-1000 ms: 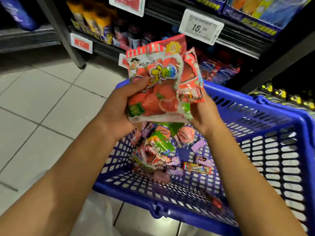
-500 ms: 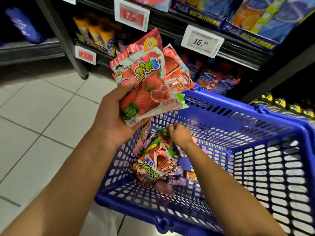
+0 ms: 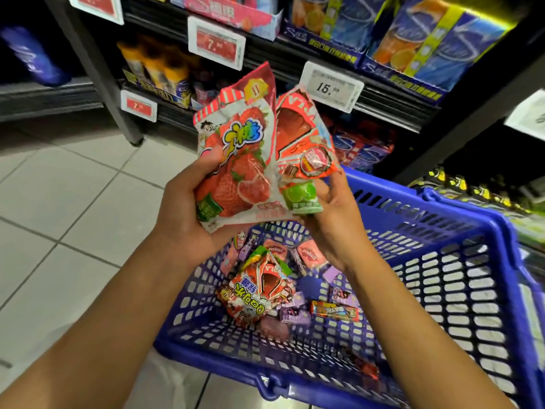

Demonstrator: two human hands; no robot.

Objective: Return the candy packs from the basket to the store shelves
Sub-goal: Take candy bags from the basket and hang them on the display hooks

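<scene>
Head view: the left hand (image 3: 188, 208) grips a strawberry candy pack (image 3: 236, 160), thumb pressed on its front and fingers wrapped behind, holding it upright above the near-left corner of a blue basket (image 3: 460, 290). The right hand (image 3: 333, 219) is closed on the lower end of a second pack, an orange-red candy pack (image 3: 303, 146) with a green patch at its bottom, fingers curled around that end. The two packs touch along their inner edges and fan apart towards the top.

The basket is a perforated plastic one with a thick rim, standing on a pale tiled floor (image 3: 73, 202). Its contents lie bunched at the left end of the bottom: a red crumpled pack with yellow lettering (image 3: 253, 293) on top of the heap, two pink packs (image 3: 295, 252) leaning against the far wall, several small purple wrapped sweets (image 3: 295, 312) scattered around, and a slim orange bar (image 3: 334, 310) lying flat just to the right of the heap. The right half of the basket floor shows only bare mesh, with one dark reddish item near the front wall, too blurred to identify.

Behind stand dark store shelves (image 3: 383, 93) carrying blue and orange boxes above, red packs below, with a white price tag (image 3: 331, 85) just beyond the held packs and red price tags (image 3: 216, 42) to the left
</scene>
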